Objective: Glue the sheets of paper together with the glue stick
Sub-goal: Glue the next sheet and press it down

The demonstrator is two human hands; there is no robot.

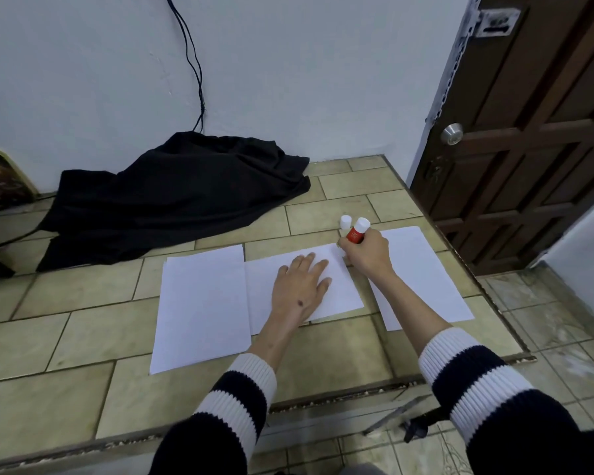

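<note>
Red glue stick (356, 232), label unreadable, in right hand (366, 253) grip; left hand (300, 286) flat on paper (340, 289).

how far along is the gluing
Early to middle. Done: the cap stands off on the tiles, and the middle sheet overlaps the left sheet, though whether they are stuck cannot be told. In hand: the left hand presses the middle sheet flat while the right hand works the glue stick at its right edge. Left: the right sheet lies apart, unjoined.
</note>
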